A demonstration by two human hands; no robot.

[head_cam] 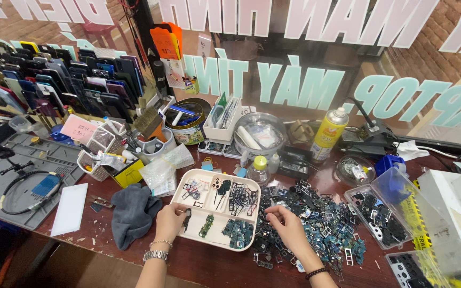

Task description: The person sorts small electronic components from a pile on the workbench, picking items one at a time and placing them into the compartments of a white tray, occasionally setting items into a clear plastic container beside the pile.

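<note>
My left hand (pixel 170 221) rests at the near left corner of a cream sorting tray (pixel 180 195) with several compartments, its fingers pinched on a small dark part (pixel 187 219) over the tray. My right hand (pixel 288 228) sits to the right of the tray, fingertips closed on a tiny piece at the edge of a heap of small phone parts (pixel 321 218). The tray holds black frames, green circuit boards and a camera bezel in separate compartments.
A grey cloth (pixel 132 212) lies left of the tray. A clear plastic box of black parts (pixel 380 213) stands at the right. Behind are a yellow spray can (pixel 328 133), a clear bowl (pixel 260 133), a small bottle (pixel 259 170), a grey work mat (pixel 6 181) and racks of phones (pixel 60 80).
</note>
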